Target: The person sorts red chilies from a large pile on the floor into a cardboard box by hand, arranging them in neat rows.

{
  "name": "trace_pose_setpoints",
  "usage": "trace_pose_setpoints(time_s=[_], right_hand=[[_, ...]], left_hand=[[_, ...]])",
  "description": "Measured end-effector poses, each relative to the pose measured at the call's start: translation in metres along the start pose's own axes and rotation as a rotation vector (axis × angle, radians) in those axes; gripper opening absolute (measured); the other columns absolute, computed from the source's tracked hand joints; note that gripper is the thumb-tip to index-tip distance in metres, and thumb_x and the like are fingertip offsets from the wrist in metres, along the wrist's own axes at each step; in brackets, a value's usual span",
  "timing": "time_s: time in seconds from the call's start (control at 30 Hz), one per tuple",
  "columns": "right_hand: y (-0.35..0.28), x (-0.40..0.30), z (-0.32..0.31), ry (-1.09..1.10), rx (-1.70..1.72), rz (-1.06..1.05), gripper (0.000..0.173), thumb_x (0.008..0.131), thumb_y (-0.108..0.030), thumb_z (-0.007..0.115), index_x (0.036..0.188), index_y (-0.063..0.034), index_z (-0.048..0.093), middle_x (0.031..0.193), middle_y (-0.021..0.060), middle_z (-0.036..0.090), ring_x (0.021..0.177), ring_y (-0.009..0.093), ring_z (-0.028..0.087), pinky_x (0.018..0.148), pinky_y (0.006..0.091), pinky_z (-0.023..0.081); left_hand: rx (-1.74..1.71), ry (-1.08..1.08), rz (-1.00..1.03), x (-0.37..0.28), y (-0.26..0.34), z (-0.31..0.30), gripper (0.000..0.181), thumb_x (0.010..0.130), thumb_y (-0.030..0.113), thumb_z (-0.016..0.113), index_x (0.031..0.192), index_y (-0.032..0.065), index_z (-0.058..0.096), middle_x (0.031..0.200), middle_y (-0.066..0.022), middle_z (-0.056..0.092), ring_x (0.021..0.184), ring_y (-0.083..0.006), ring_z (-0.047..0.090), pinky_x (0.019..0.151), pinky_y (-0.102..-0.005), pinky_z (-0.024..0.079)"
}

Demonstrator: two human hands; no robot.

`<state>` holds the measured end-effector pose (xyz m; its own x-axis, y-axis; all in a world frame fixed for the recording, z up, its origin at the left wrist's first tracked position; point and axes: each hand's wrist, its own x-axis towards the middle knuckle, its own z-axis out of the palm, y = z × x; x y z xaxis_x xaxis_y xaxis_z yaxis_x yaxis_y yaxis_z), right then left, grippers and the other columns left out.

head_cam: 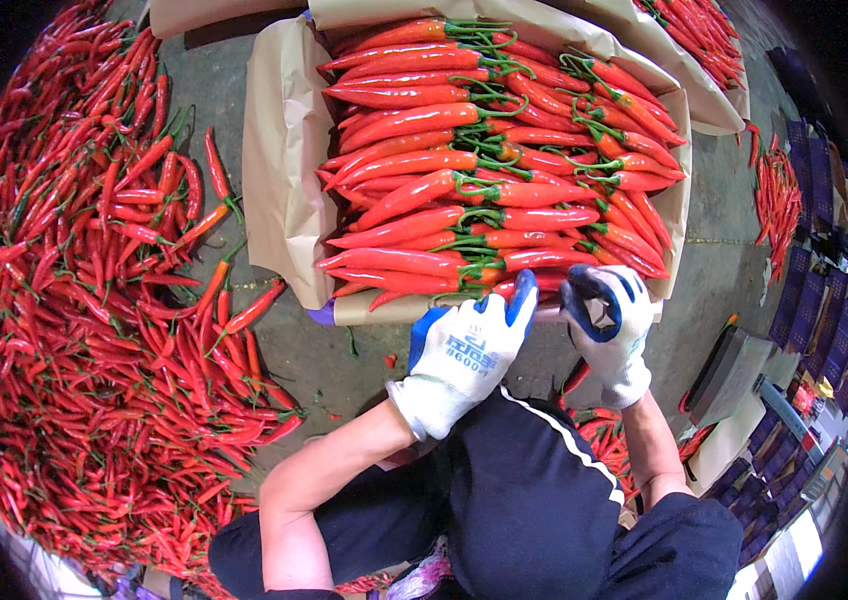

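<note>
Rows of red chili peppers (409, 162) with green stems fill a box lined with brown paper (285, 150). Most of them lie sideways, their stems meeting along the middle; at the right some lie slanted. My left hand (465, 345), in a white knit glove with blue coating, reaches over the box's near edge onto the closest peppers; its fingertips are partly hidden, so a hold cannot be made out. Gloved the same way, my right hand (611, 322) is at the near right corner, thumb and fingers curled into a ring with a gap showing between them.
A large heap of loose red chilies (108, 360) covers the floor at the left. Another paper-lined box of chilies (694, 45) stands at the upper right. Small chili piles (776, 195) lie on the floor at the right, near a grey object (728, 375) and stacked purple crates (814, 300).
</note>
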<state>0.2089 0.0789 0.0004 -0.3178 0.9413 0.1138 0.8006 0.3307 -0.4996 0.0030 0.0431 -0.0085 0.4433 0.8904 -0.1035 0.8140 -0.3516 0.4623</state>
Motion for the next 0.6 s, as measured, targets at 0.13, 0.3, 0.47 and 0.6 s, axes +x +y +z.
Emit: trace_pose_setpoints(time_s=[0.13, 0.3, 0.47, 0.6], right_hand=[[-0.003, 0.018, 0.002, -0.094, -0.140, -0.043, 0.045, 0.067, -0.011, 0.080, 0.111, -0.0128, 0.067, 0.101, 0.0068, 0.063, 0.096, 0.029, 0.061, 0.086, 0.0416, 0.046], [0.007, 0.028, 0.002, -0.183, -0.079, -0.004, 0.044, 0.067, -0.013, 0.079, 0.109, -0.0122, 0.068, 0.097, 0.0080, 0.063, 0.092, 0.031, 0.061, 0.084, 0.0429, 0.047], [-0.020, 0.048, 0.000, -0.228, 0.003, -0.109, 0.045, 0.067, -0.016, 0.080, 0.110, -0.0136, 0.068, 0.095, 0.0069, 0.063, 0.090, 0.030, 0.061, 0.084, 0.0403, 0.048], [-0.037, 0.067, 0.011, -0.445, -0.187, -0.086, 0.043, 0.077, -0.029, 0.073, 0.117, -0.0139, 0.065, 0.085, 0.0098, 0.062, 0.082, 0.029, 0.063, 0.071, 0.0406, 0.048]], left_hand=[[0.084, 0.036, -0.010, 0.009, 0.002, 0.004, 0.049, 0.083, 0.018, 0.058, 0.131, 0.0091, 0.057, 0.082, -0.0011, 0.058, 0.064, -0.0155, 0.061, 0.050, -0.0315, 0.047], [0.070, 0.071, -0.018, 0.014, 0.002, 0.008, 0.048, 0.082, 0.016, 0.058, 0.130, 0.0085, 0.058, 0.085, -0.0020, 0.060, 0.069, -0.0150, 0.061, 0.051, -0.0301, 0.047], [0.031, 0.195, -0.031, 0.004, 0.000, 0.019, 0.030, 0.082, 0.021, 0.060, 0.110, 0.0128, 0.065, 0.087, -0.0024, 0.060, 0.070, -0.0164, 0.062, 0.053, -0.0301, 0.047], [0.005, 0.242, -0.029, 0.000, 0.001, 0.026, 0.020, 0.077, 0.022, 0.063, 0.095, 0.0163, 0.067, 0.086, -0.0020, 0.059, 0.070, -0.0173, 0.060, 0.052, -0.0317, 0.046]])
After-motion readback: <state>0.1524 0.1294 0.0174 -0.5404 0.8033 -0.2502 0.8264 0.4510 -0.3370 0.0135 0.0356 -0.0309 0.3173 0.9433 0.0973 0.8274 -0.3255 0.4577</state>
